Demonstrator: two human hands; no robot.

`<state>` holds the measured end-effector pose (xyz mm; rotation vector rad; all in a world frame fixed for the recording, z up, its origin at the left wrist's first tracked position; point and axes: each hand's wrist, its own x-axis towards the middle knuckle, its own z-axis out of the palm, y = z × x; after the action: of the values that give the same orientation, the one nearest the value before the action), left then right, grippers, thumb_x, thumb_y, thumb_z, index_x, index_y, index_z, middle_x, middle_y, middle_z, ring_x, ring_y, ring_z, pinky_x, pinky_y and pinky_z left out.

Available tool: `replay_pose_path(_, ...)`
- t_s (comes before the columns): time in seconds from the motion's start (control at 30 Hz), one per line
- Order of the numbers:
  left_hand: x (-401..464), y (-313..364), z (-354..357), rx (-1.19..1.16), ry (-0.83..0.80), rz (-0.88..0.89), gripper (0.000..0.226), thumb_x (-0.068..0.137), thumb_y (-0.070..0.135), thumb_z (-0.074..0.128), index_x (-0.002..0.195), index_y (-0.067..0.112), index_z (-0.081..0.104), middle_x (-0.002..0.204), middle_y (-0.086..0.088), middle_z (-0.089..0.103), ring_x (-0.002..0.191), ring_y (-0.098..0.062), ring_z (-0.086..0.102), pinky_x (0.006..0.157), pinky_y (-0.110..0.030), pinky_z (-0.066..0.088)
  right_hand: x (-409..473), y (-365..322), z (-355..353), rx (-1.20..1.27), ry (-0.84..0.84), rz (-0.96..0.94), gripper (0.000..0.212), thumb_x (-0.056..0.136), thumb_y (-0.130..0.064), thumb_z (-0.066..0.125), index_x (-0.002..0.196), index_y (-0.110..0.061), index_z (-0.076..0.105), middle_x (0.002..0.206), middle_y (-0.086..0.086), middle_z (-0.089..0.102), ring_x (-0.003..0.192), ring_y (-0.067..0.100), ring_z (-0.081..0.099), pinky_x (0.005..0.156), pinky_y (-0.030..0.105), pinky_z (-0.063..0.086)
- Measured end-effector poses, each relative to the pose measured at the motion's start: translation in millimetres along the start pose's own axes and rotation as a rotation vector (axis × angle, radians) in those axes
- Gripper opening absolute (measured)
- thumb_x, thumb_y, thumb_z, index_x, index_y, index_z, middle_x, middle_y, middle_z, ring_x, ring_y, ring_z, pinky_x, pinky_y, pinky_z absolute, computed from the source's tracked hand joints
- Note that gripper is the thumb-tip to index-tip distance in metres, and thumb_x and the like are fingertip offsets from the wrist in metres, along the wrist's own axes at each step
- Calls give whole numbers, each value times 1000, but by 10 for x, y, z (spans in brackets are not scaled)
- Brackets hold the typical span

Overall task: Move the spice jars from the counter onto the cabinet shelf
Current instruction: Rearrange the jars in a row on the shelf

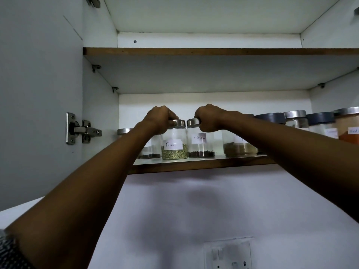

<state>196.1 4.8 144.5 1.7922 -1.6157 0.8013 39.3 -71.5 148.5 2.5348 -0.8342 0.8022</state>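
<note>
Both arms reach up from the lower corners of the frame to the lower cabinet shelf (194,166) at mid-frame. The left hand (158,119) is curled over the steel lid of the fennel jar (174,144), gripping it from the top and left. The right hand (210,118) is curled round the lid of the cloves jar (201,141), gripping it from the right side. Both jars stand upright on the shelf near its front edge, just beside each other, their lids almost touching. The fennel jar has a pale green layer at the bottom and a white handwritten label; the cloves jar holds a thin dark layer and bears a similar label.

Left of the fennel jar, partly behind the left forearm, stands another steel-lidded jar (149,146) with dark contents. Right of the cloves jar, behind the right forearm, is a wider jar (240,148) with a tan-brown spice. Further right along the shelf is a row of jars (318,123) with grey and steel lids, one at the right edge holding orange powder.

An upper shelf (213,51) crosses the upper part of the frame. At the left, a metal hinge (83,129) joins the open door (35,94) to the cabinet. Below the shelf is a white wall with a switch plate (229,253) at the bottom centre. A patterned sleeve (9,253) shows at the lower left corner.
</note>
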Motion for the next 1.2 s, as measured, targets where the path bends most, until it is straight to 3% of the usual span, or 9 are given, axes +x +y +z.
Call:
replay_pose_path(0.07,25,-28,36,10,-1,-11,24,89,15,61,111,15,70,113,-9,69,102,-27,61,74,-24,40,43,-9,46,-15,2,-5,1,83,-6,48,83,-7,48,103,20,60,80,28,48,66,29,36)
replay_pose_path(0.2,90,-90,115,24,3,-43,25,89,16,62,113,15,69,115,-9,68,104,-27,60,76,-25,40,146,-10,166,-23,8,4,6,83,-8,49,79,-8,46,106,19,59,86,30,51,67,29,35)
replay_pose_path(0.23,109,-108,142,23,7,-50,25,89,16,62,113,15,69,116,-9,68,105,-27,60,77,-25,40,174,-9,202,-23,13,4,1,83,-7,49,83,-7,49,107,19,59,90,32,53,67,29,35)
replay_pose_path(0.33,174,-160,223,24,14,-64,25,88,16,62,112,14,69,114,-9,69,104,-26,60,78,-26,41,282,6,298,-25,12,22,18,83,-5,48,100,-3,55,109,19,59,96,33,55,68,29,38)
replay_pose_path(0.53,297,-290,346,26,-18,-63,27,90,11,59,115,11,68,118,-9,67,106,-26,60,82,-27,42,432,-10,426,-41,-6,19,16,84,-4,46,99,-7,52,111,17,56,94,30,51,72,32,40)
replay_pose_path(0.87,426,-470,495,185,-110,-17,39,93,-4,45,125,14,61,128,-7,61,117,-27,54,97,-32,42,672,-31,612,-80,-5,-1,7,83,-3,49,81,-8,44,90,10,47,83,26,48,69,31,40)
replay_pose_path(0.93,458,-491,532,251,-130,6,42,94,-4,43,129,14,57,131,-7,59,120,-28,52,101,-34,38,728,-25,654,-91,-6,-1,15,84,-4,49,71,-7,41,88,9,47,81,25,48,68,30,39)
replay_pose_path(1.2,551,-583,684,334,-136,27,47,94,-5,41,137,15,47,140,-7,50,128,-28,44,110,-38,30,867,17,778,-115,-38,7,8,85,-5,49,90,-10,45,90,9,46,83,25,48,70,31,40)
